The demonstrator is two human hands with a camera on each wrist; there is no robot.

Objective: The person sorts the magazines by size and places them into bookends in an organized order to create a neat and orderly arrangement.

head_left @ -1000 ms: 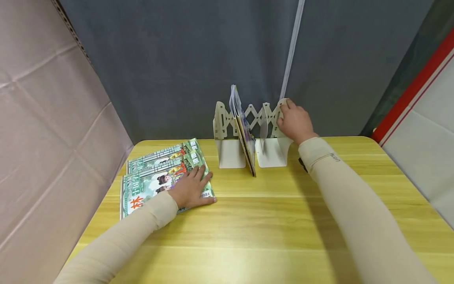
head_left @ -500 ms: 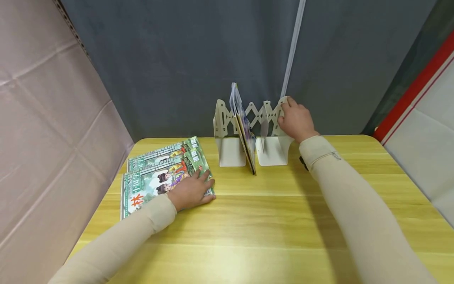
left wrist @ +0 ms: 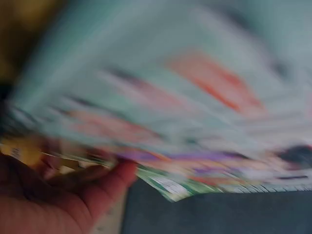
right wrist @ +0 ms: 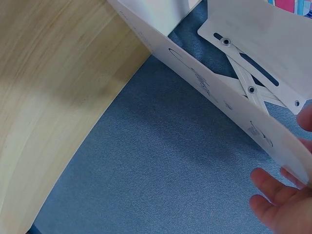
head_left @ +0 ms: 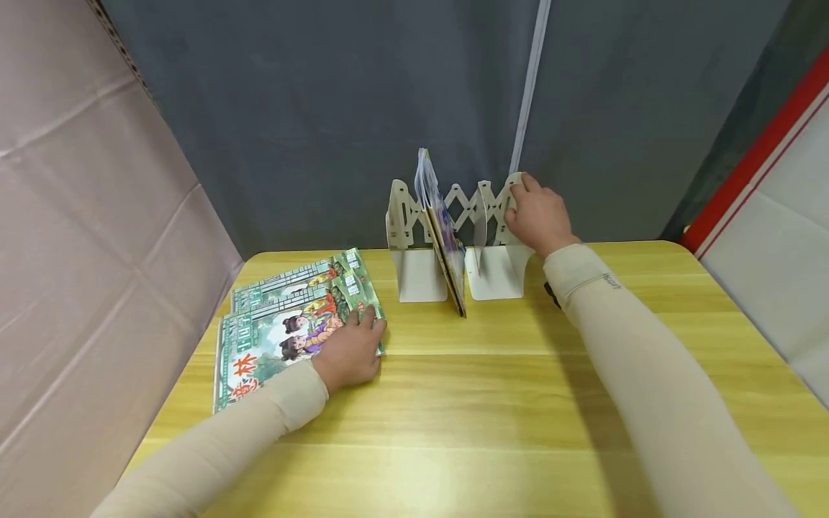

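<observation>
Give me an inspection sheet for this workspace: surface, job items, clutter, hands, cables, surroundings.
Surface: yellow wood-grain table, bare across the front.
Job's things: two green magazines stacked flat at the left; white expanding book rack at the back edge with one book standing in it, leaning.
Clutter: nothing seen.
Hands: left hand grips the top magazine's near right corner, which is lifted in the blurred left wrist view; right hand holds the rack's right end plate.
Cables: nothing seen.
Surroundings: grey fabric backdrop behind, beige panel on the left, red-edged white panel on the right.
</observation>
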